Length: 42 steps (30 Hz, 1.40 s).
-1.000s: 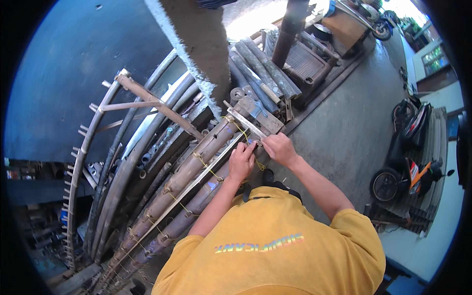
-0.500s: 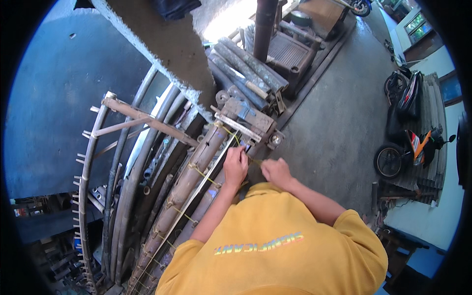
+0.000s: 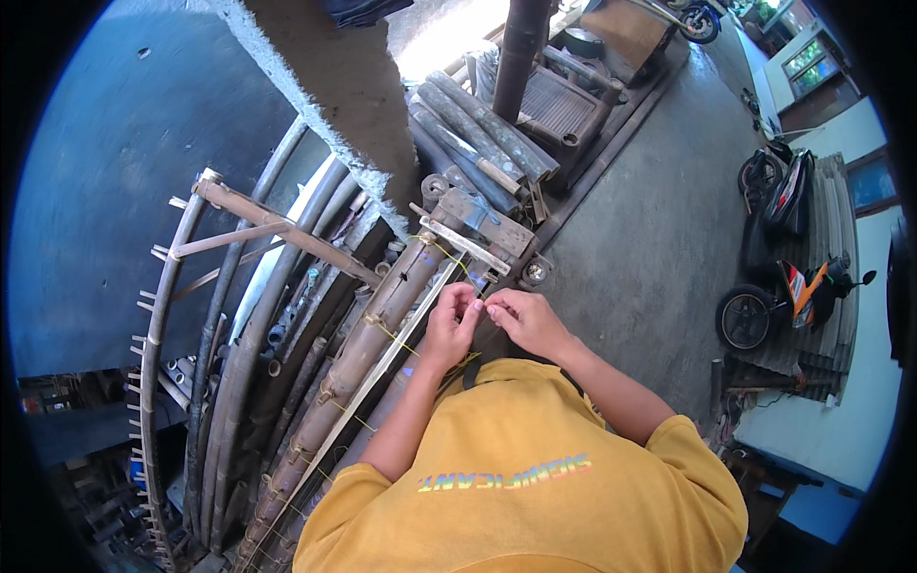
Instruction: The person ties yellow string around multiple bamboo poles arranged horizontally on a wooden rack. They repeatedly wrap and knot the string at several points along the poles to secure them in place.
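Half a second ago my right grip was apart; now it has moved toward ten o'clock, up close to my left grip.

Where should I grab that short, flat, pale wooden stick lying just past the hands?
Probably pinch the short, flat, pale wooden stick by its lower-right end, coming from the right, thumb and finger across its narrow width. It's slim, and that end points toward the grey floor, near the bare right hand; the other end sits close to the thick brown bamboo pole.
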Motion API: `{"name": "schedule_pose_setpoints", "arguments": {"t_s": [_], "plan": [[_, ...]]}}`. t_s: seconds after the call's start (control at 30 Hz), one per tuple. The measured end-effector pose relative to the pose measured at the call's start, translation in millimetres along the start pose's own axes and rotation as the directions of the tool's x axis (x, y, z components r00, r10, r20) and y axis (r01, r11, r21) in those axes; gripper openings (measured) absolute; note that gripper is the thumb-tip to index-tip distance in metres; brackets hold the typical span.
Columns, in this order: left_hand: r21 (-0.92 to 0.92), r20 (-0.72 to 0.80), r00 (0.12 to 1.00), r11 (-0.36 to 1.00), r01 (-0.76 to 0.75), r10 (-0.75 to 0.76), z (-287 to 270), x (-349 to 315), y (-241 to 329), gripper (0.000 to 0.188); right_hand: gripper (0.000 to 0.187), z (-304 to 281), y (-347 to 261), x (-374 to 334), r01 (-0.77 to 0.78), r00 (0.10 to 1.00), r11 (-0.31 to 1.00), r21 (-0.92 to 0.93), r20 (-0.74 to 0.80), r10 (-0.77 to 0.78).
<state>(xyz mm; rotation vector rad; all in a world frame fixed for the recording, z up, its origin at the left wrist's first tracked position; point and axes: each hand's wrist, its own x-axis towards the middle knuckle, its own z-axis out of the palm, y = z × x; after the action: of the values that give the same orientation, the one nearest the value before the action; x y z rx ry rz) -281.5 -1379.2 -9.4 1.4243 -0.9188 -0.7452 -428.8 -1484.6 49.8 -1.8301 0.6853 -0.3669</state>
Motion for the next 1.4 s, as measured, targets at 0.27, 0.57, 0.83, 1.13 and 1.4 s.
{"name": "schedule_pose_setpoints", "arguments": {"t_s": [0.27,0.57,0.83,1.13,1.4], "plan": [[0.475,-0.049,0.985,0.871,-0.124,0.167,11,39,-19,0.012,0.013,-23,33,50,0.172,0.952,0.803,-0.57,-0.113,-0.283],[0.486,-0.149,0.981,0.873,-0.038,0.126,28,30,-24,0.011,0.007,5,88,-5,0.32,0.924,0.574,-0.754,0.113,-0.366],[0.478,-0.157,0.971,0.874,-0.084,0.18,19,19,-35,0.012,0.012,3,7,87,0.686,0.703,0.24,-0.687,0.711,0.023],[0.486,-0.167,0.963,0.867,-0.108,0.213,30,10,-33,0.027,0.014,-15,18,141,0.648,0.748,0.342,-0.68,0.654,-0.117],[0.547,-0.156,0.956,0.827,-0.127,0.25,31,14,-32,0.027,0.011,-41,59,67,0.524,0.841,0.593,-0.611,0.259,-0.475]]}}
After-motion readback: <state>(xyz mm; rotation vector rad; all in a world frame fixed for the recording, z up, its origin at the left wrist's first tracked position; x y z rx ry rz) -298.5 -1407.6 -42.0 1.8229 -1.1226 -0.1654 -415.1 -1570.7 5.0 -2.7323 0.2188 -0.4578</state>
